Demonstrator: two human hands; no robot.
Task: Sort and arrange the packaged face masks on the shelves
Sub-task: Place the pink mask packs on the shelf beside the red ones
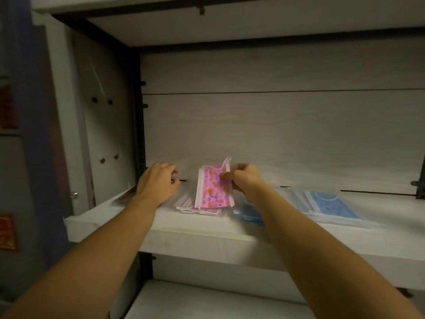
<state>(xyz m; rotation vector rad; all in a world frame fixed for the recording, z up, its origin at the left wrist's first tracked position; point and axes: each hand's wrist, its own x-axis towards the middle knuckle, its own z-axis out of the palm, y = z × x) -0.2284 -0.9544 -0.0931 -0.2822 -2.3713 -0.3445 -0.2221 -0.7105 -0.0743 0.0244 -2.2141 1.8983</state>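
We face a pale wooden cabinet, its back panel filling the view from ten to two o'clock, and we judge it is left mostly bare so that the packets can be laid out in colour groups along one level. The shelf runs across the middle from nine to three o'clock, low enough for both our arms to reach it together. At three o'clock on it lies the blue pile, flat packets overlapping one another, which looks like a group already gathered by colour; a second blue packet shows at about five o'clock, partly hidden under our right forearm. Just left of centre sits the pink pile, flat in clear wrappers, where we seem to be collecting the pink ones. Our right hand holds the pink patterned mask packet tilted up on its lower edge over that pile, thumb and fingers pinched on its right edge, probably so we can check the print before laying it down. Our left hand rests at nine o'clock, palm down on the clear wrappers near a dark red packet; its fingers curl forward, but whether they grip anything we cannot tell.
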